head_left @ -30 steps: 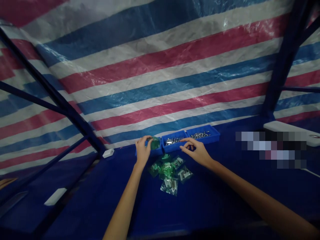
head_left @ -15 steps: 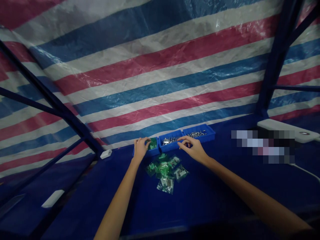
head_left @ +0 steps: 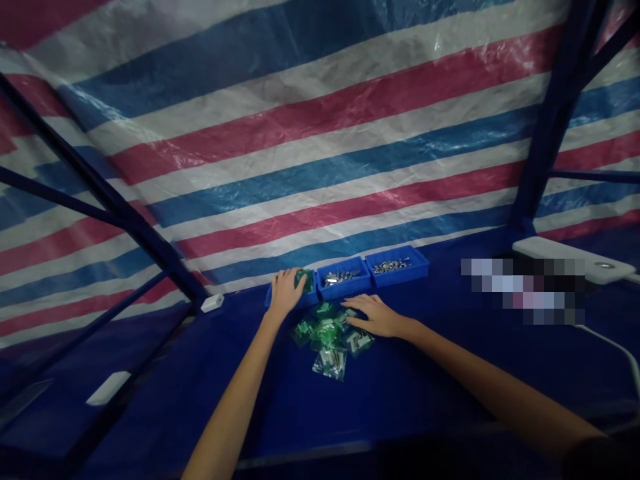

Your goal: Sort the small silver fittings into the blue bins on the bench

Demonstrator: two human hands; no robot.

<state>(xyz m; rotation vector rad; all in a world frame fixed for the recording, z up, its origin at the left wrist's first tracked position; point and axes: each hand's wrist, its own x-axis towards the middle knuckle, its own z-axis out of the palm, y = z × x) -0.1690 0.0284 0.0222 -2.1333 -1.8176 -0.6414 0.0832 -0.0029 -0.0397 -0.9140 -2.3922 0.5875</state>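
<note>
My left hand [head_left: 286, 291] reaches over the left blue bin [head_left: 308, 300], which holds green packets [head_left: 304, 280]. Its thumb stands apart from the fingers, and the fingertips are partly hidden at the bin. My right hand [head_left: 377, 316] is held flat with fingers stretched out, over the right side of a pile of small clear bags [head_left: 330, 363]. Some of these bags look green, and pale and metal pieces show inside. Whether the right fingertips touch the bags I cannot tell.
A middle blue bin [head_left: 345, 288] and a right blue bin [head_left: 415, 270] hold small metal parts. A white box [head_left: 213, 303] lies at the left, a long white device [head_left: 565, 257] at the right with a cable [head_left: 610, 343]. Blue frame posts and a striped tarp [head_left: 320, 160] stand behind.
My right hand has drawn back from the middle bin to the bag pile, its fingers opening out from a pinch. My left hand stays at the left bin, its fingers shifted slightly right.
</note>
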